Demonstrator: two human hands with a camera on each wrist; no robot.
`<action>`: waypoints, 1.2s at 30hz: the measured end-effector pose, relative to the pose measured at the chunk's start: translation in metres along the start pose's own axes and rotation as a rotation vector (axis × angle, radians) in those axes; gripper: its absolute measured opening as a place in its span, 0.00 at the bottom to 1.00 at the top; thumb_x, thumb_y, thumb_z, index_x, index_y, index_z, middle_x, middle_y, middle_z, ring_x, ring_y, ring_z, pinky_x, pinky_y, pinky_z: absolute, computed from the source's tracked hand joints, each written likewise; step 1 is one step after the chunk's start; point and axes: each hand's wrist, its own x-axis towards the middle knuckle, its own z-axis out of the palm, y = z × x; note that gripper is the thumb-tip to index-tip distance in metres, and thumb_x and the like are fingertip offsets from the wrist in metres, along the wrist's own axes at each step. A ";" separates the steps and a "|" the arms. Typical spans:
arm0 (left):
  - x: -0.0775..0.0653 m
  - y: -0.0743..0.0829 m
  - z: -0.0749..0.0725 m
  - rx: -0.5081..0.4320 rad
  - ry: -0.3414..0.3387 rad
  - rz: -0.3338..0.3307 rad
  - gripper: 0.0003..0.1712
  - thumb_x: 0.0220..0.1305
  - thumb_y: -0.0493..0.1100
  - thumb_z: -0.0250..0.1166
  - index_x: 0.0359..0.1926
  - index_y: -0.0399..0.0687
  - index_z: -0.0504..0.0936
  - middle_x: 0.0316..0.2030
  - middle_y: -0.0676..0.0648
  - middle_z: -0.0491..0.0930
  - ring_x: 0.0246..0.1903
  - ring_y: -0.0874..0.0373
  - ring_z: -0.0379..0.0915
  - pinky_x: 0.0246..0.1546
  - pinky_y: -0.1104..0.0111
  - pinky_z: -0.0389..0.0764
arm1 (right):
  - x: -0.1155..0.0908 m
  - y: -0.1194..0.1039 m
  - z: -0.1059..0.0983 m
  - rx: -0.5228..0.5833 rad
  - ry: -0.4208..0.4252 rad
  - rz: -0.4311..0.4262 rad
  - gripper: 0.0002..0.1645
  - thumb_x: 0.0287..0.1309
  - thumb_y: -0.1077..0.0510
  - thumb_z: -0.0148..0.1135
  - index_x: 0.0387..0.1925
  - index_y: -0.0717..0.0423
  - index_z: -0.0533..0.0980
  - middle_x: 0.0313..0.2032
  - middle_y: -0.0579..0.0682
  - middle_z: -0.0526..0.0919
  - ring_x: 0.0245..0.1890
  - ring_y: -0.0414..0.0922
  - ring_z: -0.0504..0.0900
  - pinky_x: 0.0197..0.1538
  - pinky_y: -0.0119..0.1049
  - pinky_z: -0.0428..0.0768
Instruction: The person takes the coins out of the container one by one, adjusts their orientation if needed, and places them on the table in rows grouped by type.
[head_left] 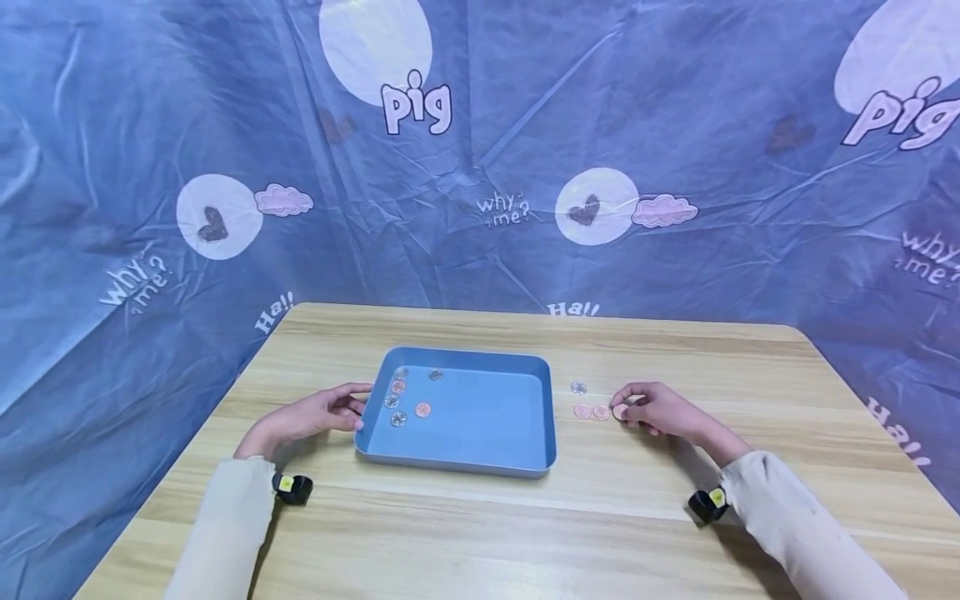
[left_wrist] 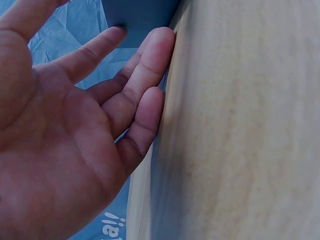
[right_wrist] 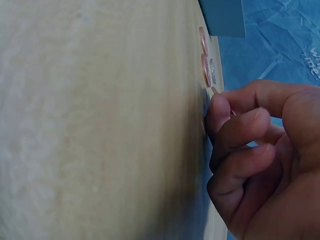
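Observation:
A blue tray (head_left: pixel 480 465) lies on the table with several silver and copper-coloured coins near its left side, one of them a copper coin (head_left: pixel 423 410). My left hand (head_left: pixel 341 410) is at the tray's left wall, its fingers loosely extended; in the left wrist view the palm (left_wrist: pixel 65 135) holds nothing. To the right of the tray, my right hand (head_left: pixel 656 408) pinches a copper-coloured coin (head_left: pixel 619 412) between thumb and fingers, low over the table. Two copper coins (head_left: pixel 592 412) lie just left of it, with a silver coin (head_left: pixel 578 387) behind them.
The wooden table (head_left: pixel 465 533) extends in front of the tray and to both sides. Behind the table hangs a blue printed cloth (head_left: pixel 465 250). A black wrist camera (head_left: pixel 294 489) sits on the left wrist and another (head_left: pixel 707 505) on the right.

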 end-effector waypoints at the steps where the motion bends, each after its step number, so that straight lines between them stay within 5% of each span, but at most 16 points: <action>1: 0.000 0.000 0.000 0.001 0.001 0.000 0.45 0.63 0.40 0.65 0.72 0.30 0.50 0.56 0.28 0.68 0.46 0.63 0.72 0.49 0.79 0.74 | 0.000 0.000 0.001 -0.012 0.002 -0.003 0.16 0.59 0.64 0.57 0.49 0.67 0.75 0.20 0.44 0.75 0.14 0.35 0.64 0.18 0.27 0.65; 10: 0.003 -0.003 0.000 0.009 -0.003 -0.005 0.45 0.64 0.40 0.64 0.72 0.30 0.49 0.55 0.29 0.69 0.45 0.63 0.73 0.49 0.79 0.73 | 0.000 0.002 0.006 -0.055 0.038 0.010 0.15 0.58 0.64 0.58 0.48 0.65 0.76 0.17 0.43 0.69 0.13 0.36 0.64 0.17 0.28 0.65; 36: 0.002 -0.002 0.000 0.010 -0.001 0.000 0.45 0.64 0.40 0.64 0.72 0.29 0.49 0.55 0.29 0.69 0.45 0.64 0.73 0.49 0.79 0.73 | -0.006 0.004 0.002 -0.027 0.023 0.018 0.19 0.56 0.64 0.60 0.50 0.66 0.73 0.20 0.47 0.72 0.14 0.38 0.69 0.17 0.27 0.66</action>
